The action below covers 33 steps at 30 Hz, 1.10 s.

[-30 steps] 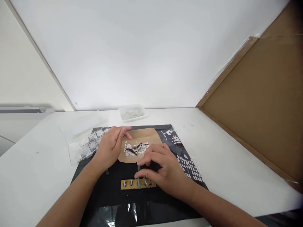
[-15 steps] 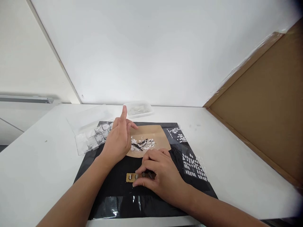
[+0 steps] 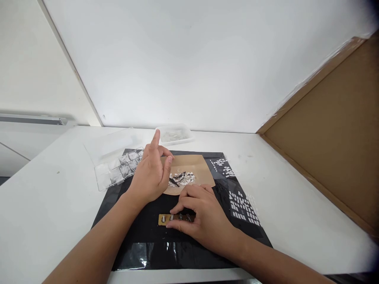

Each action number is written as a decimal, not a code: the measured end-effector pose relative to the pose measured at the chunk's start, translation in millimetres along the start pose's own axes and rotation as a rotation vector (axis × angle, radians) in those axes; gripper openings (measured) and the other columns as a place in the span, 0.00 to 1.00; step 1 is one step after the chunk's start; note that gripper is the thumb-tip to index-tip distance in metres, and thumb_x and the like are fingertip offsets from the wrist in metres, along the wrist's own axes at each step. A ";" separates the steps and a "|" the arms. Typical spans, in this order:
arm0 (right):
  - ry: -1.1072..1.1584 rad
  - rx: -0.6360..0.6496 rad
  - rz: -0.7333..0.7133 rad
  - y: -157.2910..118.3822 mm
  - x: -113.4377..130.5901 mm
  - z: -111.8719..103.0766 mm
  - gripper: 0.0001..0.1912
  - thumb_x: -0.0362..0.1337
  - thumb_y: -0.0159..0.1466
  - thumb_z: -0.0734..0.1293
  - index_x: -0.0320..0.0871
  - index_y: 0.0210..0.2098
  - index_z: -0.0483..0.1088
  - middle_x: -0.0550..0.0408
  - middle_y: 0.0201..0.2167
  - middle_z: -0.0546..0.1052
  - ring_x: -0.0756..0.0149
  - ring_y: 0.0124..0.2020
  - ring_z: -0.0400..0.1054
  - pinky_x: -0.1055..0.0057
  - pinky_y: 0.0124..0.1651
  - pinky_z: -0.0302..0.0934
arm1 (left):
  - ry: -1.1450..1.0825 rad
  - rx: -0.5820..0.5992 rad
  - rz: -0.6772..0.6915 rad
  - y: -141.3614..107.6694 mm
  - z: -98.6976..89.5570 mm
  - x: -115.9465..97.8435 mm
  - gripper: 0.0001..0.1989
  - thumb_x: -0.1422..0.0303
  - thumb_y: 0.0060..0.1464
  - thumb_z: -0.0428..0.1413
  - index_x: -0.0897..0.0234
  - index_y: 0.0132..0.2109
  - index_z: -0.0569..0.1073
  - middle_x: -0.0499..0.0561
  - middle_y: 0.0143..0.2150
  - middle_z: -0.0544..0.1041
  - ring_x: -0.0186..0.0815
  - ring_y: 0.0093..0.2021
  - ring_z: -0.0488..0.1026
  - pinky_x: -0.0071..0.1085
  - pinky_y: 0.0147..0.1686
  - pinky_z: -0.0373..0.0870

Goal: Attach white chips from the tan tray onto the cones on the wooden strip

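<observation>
- Observed left hand raised above the black mat, back of the wrist toward the left edge, index finger straight up, remaining fingers bent, thumb tip close to a curled finger. Cannot tell whether anything tiny is caught between.
- Observed right hand low over the middle of the mat, palm down, forearm slanting in from the desk's near edge. Thumb and index finger curved apart, one to each long side of the yellow-brown strip. Cannot tell whether pressing on it.
- Located strip midway between the mat's left and right edges, nearer the front edge; right end hidden under the right hand. Counted four small pieces in a visible row of holes.
- Noted brown paper toward the mat's back edge, bearing white bits and black strands.
- Noted clear divided box across the mat's back-left corner; white rectangles along the right edge.
- Noted translucent tub by the back edge of the desk.
</observation>
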State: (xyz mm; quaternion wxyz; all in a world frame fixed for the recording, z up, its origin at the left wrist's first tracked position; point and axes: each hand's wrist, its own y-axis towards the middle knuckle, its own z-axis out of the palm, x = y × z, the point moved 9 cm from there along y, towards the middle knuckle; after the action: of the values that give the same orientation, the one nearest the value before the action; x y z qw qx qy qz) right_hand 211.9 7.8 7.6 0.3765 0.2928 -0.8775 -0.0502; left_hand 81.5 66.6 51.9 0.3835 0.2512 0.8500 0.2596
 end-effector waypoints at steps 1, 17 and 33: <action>0.000 0.003 0.002 0.2 -0.1 0.1 0.15 0.46 0.52 0.84 0.49 0.33 0.80 0.61 0.35 0.78 0.65 0.39 0.73 0.61 0.47 0.52 | 0.002 0.002 0.001 0.1 0.2 -0.2 0.39 0.67 0.72 0.48 0.64 0.77 0.32 0.55 0.46 0.76 0.39 0.41 0.72 0.43 0.47 0.71; -0.052 0.077 0.021 5.6 7.0 1.6 0.14 0.45 0.54 0.84 0.49 0.32 0.80 0.61 0.33 0.76 0.65 0.37 0.71 0.60 0.46 0.52 | -0.008 -0.012 0.112 0.7 5.2 -7.6 0.34 0.73 0.71 0.47 0.64 0.74 0.37 0.54 0.45 0.74 0.43 0.51 0.71 0.52 0.58 0.67; -0.194 0.051 -0.116 0.6 22.2 -5.3 0.19 0.49 0.55 0.81 0.47 0.39 0.77 0.57 0.37 0.76 0.61 0.40 0.70 0.59 0.46 0.54 | -0.021 -0.013 0.142 0.3 4.6 -10.1 0.33 0.74 0.69 0.48 0.62 0.73 0.38 0.55 0.45 0.73 0.42 0.49 0.70 0.53 0.55 0.68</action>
State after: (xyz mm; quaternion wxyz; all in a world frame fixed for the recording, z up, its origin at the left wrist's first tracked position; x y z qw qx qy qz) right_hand 203.2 -3.2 25.5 0.2788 0.3465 -0.8923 -0.0776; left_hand 91.1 61.6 54.8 0.3748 0.3109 0.8242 0.2891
